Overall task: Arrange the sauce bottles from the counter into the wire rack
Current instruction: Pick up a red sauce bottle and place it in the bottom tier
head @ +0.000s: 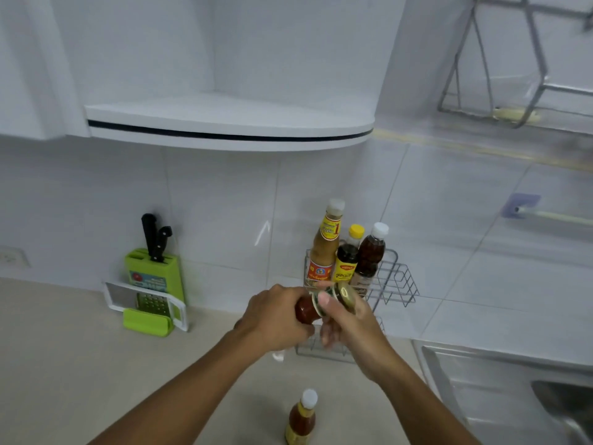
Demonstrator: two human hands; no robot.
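A tilted red sauce bottle (305, 310) with a gold cap is held in both hands in front of the wire rack (395, 281). My left hand (276, 316) grips its body and my right hand (348, 319) wraps its capped end. In the rack's upper tier stand three bottles: a tall orange-brown one (324, 245), a short dark one with a yellow cap (347, 255) and a dark brown one with a white cap (370, 252). Another red sauce bottle with a white cap (301, 417) stands on the counter near the bottom edge.
A green knife block (155, 274) with black-handled knives and a grater (150, 305) sit at the back left of the beige counter (80, 364). A steel sink (513, 390) lies at the right. A white corner shelf (231, 123) hangs overhead.
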